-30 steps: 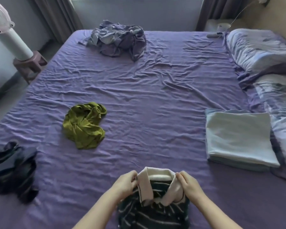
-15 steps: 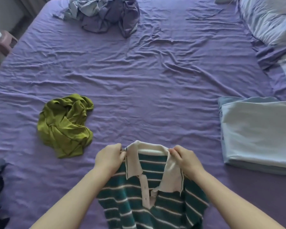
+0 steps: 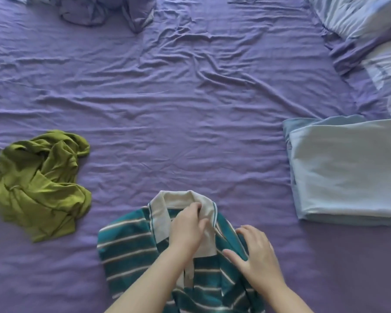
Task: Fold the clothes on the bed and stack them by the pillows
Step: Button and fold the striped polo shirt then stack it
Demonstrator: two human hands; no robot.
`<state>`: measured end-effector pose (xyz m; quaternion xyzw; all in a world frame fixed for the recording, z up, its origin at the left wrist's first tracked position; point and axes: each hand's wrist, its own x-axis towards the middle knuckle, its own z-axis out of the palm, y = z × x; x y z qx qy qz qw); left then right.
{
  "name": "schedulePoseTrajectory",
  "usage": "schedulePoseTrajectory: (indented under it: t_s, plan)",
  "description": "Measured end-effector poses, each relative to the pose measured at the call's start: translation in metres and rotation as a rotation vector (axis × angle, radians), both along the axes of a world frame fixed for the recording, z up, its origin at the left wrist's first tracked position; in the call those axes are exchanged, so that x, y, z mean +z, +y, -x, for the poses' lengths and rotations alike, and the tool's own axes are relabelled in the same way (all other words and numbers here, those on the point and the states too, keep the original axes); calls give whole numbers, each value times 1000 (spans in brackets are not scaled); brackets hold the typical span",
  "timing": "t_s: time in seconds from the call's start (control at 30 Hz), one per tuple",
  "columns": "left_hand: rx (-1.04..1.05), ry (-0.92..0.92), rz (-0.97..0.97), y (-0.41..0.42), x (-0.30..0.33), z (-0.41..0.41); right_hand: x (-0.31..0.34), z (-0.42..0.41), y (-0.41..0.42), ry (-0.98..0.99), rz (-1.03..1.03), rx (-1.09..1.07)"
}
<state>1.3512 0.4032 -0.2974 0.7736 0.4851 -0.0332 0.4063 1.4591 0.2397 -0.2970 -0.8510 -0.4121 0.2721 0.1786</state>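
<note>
Laid flat now: striped shirt, no longer held up by both collar corners like half a sec ago. Sits on the purple bed, near edge, w/ front up.

Head view: left hand pinching the cream collar, tidying it. Right hand let go, fingers straight, pressing the shirt's right side flat. Means folding can start. Folded blue stack waiting by the pillows, right side. Green top & purple bundle not folded yet.
</note>
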Motion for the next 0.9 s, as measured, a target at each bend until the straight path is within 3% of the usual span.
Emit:
schedulePoseTrajectory:
  t_s: [0.1, 0.3, 0.47, 0.6, 0.67, 0.77, 0.9]
  plan:
    - [178, -61, 130, -5, -1, -12, 2, 10, -9, -46, 59, 50]
    - [209, -208, 130, 5, 8, -16, 8, -26, -5, -95, -87, -25]
    - [297, -267, 131, 17, 6, -42, 13, -87, 26, -146, -63, -82]
    - [303, -198, 162, 12, 2, -46, 8, -104, 38, -305, 56, 127]
    - [294, -164, 67, 11, 4, -33, 9, -97, 44, -377, 77, 189]
    - [222, -104, -171, 18, 10, 3, 12, -74, 52, -427, -93, 207]
    - [201, 90, -371, 47, 17, 72, 15, -21, 78, -350, -245, 381]
